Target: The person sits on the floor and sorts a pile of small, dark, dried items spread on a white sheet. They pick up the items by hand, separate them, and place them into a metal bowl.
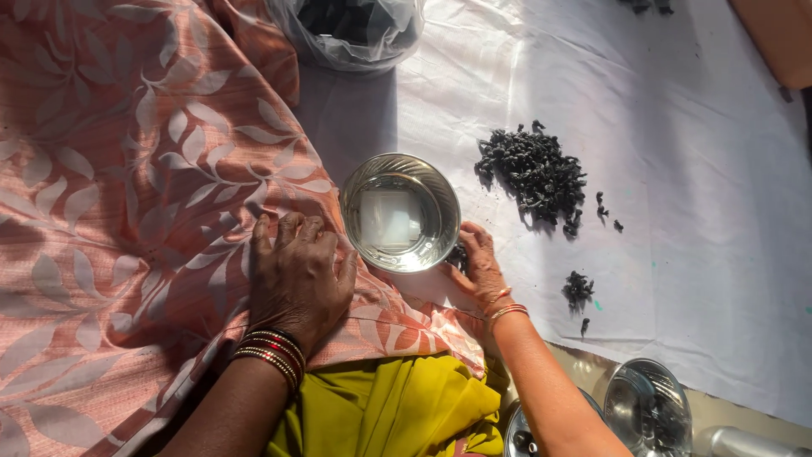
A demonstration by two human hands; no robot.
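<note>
**Steel bowl between two hands on a white cloth**

A round steel bowl (400,212) sits upright on a white cloth (694,254), its mouth facing straight up toward the camera. Being circular, it shows no long axis from above; its shiny bottom reflects a pale square of light. The bowl rests at the edge where the white cloth meets a peach leaf-patterned fabric (110,169).

The left hand (298,275) lies flat and released on the patterned fabric, palm down, fingers spread and pointing up the frame toward the bowl's lower left rim, just beside it. Bangles ring its wrist.

The right hand (480,267) rests at the bowl's lower right rim, fingers curled toward the steel wall; a few dark bits lie under the fingertips, but whether it grasps them cannot be told.

To the right of the bowl lies a heap of dark dried pieces (534,176), with a smaller clump (578,289) nearer the right forearm. A clear plastic bag (351,30) holding dark contents sits at the top. A second steel vessel (647,406) stands at the lower right.
</note>
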